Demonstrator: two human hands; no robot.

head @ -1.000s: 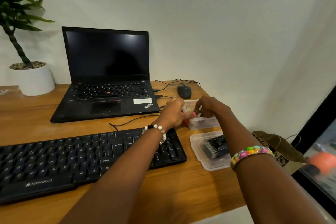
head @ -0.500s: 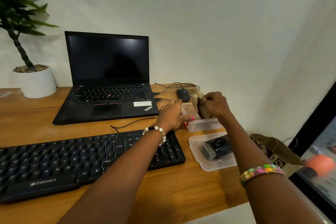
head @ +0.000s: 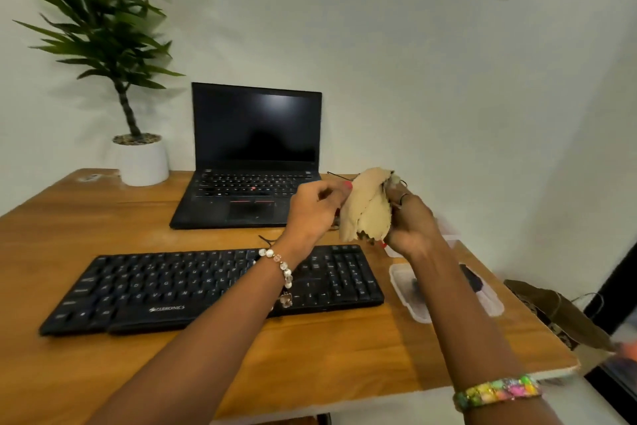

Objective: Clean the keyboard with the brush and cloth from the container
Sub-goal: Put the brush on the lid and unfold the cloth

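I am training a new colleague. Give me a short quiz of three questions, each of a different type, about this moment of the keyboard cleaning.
1. True or false: both the left hand and the right hand hold the beige cloth above the desk.
2. Multiple choice: where is the black keyboard? A) on the laptop; B) flat on the desk, in front of the laptop; C) inside the clear lid.
3. Fill in: the white pot at the back left holds a ____.

Key: 1 true; 2 B; 3 plant.
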